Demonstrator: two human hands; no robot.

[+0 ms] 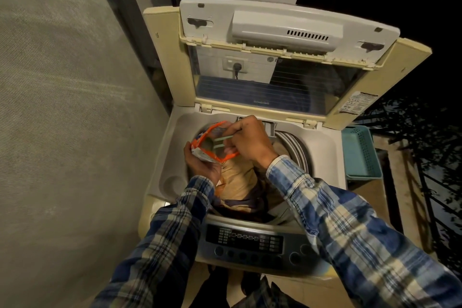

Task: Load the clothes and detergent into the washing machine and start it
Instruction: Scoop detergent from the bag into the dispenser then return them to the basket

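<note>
Here, one detergent pouch [198, 144] hung over the washing machine [175, 137].
The left hand [202, 166] gripped its base, mouth facing upward; the right hand [250, 140] pinched a green piece [223, 138] inside.

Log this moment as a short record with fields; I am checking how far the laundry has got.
lid: open, raised at the back
clothes: in the drum, tan cloth on top
packet: orange, open, over the drum
left hand: grips the packet from below
right hand: pinches a pale green thing at the packet's mouth, perhaps a scoop
control panel: at the front, no hand on it
basket: teal, right of the machine
</note>
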